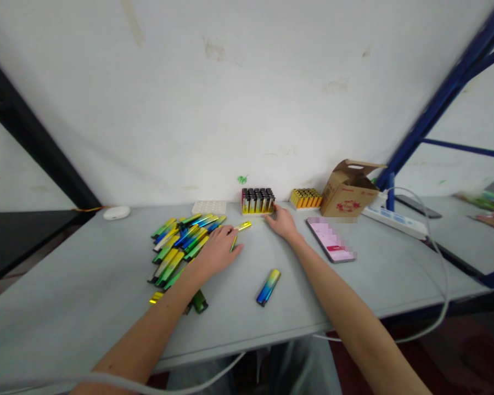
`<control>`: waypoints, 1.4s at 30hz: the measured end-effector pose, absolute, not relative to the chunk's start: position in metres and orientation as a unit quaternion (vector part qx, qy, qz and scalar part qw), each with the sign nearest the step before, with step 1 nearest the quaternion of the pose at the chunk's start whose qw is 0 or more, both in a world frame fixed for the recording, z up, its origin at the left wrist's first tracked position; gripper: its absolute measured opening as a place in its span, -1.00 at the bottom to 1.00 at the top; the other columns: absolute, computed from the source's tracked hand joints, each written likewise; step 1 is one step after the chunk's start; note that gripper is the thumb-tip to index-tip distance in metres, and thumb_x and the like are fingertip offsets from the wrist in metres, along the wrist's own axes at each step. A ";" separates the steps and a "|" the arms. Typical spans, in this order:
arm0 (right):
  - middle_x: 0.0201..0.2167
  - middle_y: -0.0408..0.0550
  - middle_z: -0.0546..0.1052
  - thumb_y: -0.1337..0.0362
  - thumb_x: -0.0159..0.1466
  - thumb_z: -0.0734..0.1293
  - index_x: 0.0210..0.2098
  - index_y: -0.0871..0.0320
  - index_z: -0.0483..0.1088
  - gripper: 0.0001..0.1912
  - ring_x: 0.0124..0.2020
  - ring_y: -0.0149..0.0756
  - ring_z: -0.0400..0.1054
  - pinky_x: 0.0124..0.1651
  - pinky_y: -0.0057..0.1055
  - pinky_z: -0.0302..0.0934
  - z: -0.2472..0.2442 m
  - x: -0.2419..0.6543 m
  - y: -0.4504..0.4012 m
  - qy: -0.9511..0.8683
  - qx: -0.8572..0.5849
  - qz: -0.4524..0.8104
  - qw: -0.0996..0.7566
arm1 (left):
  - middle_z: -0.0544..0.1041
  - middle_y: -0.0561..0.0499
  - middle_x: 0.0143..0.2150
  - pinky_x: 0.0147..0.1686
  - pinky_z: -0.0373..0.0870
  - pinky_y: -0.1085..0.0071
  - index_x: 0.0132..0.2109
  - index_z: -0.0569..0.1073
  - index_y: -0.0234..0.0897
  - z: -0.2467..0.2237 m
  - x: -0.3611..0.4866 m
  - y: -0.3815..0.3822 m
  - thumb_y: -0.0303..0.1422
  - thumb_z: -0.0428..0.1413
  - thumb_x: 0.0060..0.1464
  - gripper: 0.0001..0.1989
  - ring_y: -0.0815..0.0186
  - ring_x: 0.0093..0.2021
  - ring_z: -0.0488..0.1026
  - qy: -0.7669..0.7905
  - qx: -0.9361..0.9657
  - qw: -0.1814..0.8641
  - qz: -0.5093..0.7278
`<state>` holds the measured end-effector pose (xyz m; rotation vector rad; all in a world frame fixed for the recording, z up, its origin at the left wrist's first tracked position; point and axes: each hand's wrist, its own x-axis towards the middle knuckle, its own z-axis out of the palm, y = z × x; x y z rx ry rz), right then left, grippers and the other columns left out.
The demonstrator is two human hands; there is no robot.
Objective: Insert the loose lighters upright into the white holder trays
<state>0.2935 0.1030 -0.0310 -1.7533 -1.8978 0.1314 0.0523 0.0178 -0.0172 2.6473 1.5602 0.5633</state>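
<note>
My left hand [219, 251] lies over the right side of a pile of lighter-shaped pieces [170, 263] in green, yellow and blue, its thumb spread from its fingers. Small shiny yellow [244, 225] and green [233, 243] pieces show beside its fingertips and thumb. My right hand [282, 221] has its thumb apart and its fingers at the right front corner of a block of upright lighter-like pieces [257, 202] with dark tops. Whether the fingertips press on it is too small to tell. A single blue-and-yellow piece [268, 287] lies between my forearms.
Against the wall are a white grid tray [209, 207], a block of yellow-orange pieces [306, 198] and an open cardboard box [348, 195]. A phone [331, 240], a power strip [395, 220] with a white cable, and a white case [116, 213] also lie on the table [230, 323].
</note>
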 end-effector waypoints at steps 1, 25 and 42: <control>0.02 0.25 0.53 0.10 0.30 0.29 0.17 0.36 0.31 -0.44 0.07 -0.01 0.38 0.13 -0.22 0.22 -0.032 0.293 0.098 -0.699 -0.654 0.058 0.284 | 0.43 -0.23 0.11 0.23 0.26 0.07 0.10 0.45 -0.32 -0.019 0.051 0.020 -0.28 0.06 0.21 -0.64 0.02 0.18 0.35 0.497 0.846 0.010 0.191; 0.39 0.06 0.18 -0.03 0.46 -0.03 0.37 0.22 0.13 -0.35 0.46 -0.03 -0.15 0.45 -0.01 -0.20 -0.022 0.262 0.032 -0.870 -0.420 0.162 0.202 | 0.52 -0.23 0.02 0.16 0.32 0.15 0.05 0.46 -0.35 -0.016 0.011 0.074 -0.35 -0.17 0.27 -0.61 0.09 0.07 0.43 0.542 0.814 -0.032 0.208; 0.30 0.14 0.32 -0.01 0.46 0.01 0.30 0.24 0.22 -0.40 0.37 -0.11 0.09 0.43 -0.07 -0.09 -0.025 0.257 0.033 -0.861 -0.420 0.145 0.248 | 0.62 -0.20 -0.09 -0.06 0.38 0.19 -0.12 0.58 -0.26 0.003 0.022 0.095 -0.30 -0.04 0.18 -0.68 0.04 -0.06 0.53 0.628 0.763 -0.071 0.139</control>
